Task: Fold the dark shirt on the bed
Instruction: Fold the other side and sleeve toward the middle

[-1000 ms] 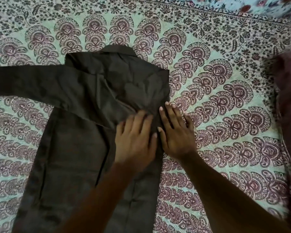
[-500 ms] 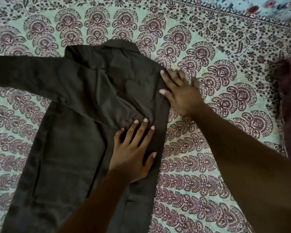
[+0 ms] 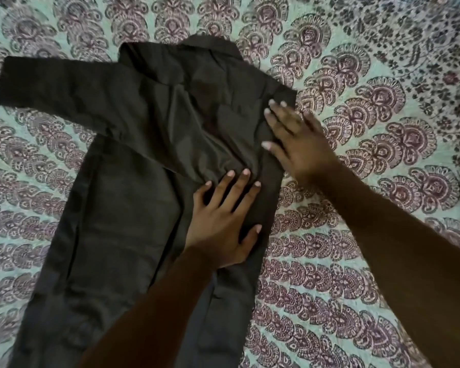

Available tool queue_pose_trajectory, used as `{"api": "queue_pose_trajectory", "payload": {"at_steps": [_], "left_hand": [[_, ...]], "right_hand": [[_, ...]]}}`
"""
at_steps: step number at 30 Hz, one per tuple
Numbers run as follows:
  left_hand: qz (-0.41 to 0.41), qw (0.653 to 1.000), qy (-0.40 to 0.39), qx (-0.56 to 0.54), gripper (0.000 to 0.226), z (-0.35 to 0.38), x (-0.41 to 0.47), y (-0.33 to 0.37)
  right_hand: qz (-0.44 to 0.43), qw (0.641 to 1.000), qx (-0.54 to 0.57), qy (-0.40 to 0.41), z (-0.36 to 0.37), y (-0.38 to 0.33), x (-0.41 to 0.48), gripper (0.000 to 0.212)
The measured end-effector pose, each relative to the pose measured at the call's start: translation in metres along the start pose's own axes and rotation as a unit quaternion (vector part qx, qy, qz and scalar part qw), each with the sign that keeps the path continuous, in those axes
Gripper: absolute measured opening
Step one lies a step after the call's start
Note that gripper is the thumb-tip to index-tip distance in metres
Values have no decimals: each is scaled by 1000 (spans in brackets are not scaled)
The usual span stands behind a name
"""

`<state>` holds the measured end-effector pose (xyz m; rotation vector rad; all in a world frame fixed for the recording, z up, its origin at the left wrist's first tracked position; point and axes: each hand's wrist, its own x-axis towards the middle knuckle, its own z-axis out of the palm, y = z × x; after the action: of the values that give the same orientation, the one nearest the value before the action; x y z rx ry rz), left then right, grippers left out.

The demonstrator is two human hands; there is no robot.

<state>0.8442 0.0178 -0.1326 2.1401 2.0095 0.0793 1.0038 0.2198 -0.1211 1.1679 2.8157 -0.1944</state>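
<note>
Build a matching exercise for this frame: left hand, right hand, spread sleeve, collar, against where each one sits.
Things:
1 left hand
2 right hand
3 spread sleeve
4 collar

Places:
A lies out toward the image left on the bedsheet
B flat on the dark shirt at its folded edge, below the shoulder
C far end of the shirt, top of the view
D flat on the shirt's middle, fingers spread

Pairs: 1-D, 2-B, 3-A, 4-C
</note>
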Motion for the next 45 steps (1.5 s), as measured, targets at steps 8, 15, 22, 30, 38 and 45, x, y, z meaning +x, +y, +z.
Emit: {"api": "queue_pose_trajectory", "payload": {"at_steps": [8,15,22,30,38,45], "left_hand": [[-4,1000,-1,-17,76,-10,-1,2],[125,992,-27,-11,82,-2,-113,9],[135,985,-105,9,85,18,-281,12],[127,986,-109,-4,83,15,-372,-2],[82,988,-70,-112,67,9,-375,-3],[113,989,-57,-76,62,-11,-309,-10]], "right_hand": [[61,998,-12,13,-9,-44,-31,62],[19,999,-25,-9,23,-88,-117,63],[5,999,-12,-38,37,-168,-207,67],[-106,990,3,-94,52,-252,-327,69],[59,995,9,-82,49,-284,-334,89],[31,993,63,-95,60,-381,-428,83]]}}
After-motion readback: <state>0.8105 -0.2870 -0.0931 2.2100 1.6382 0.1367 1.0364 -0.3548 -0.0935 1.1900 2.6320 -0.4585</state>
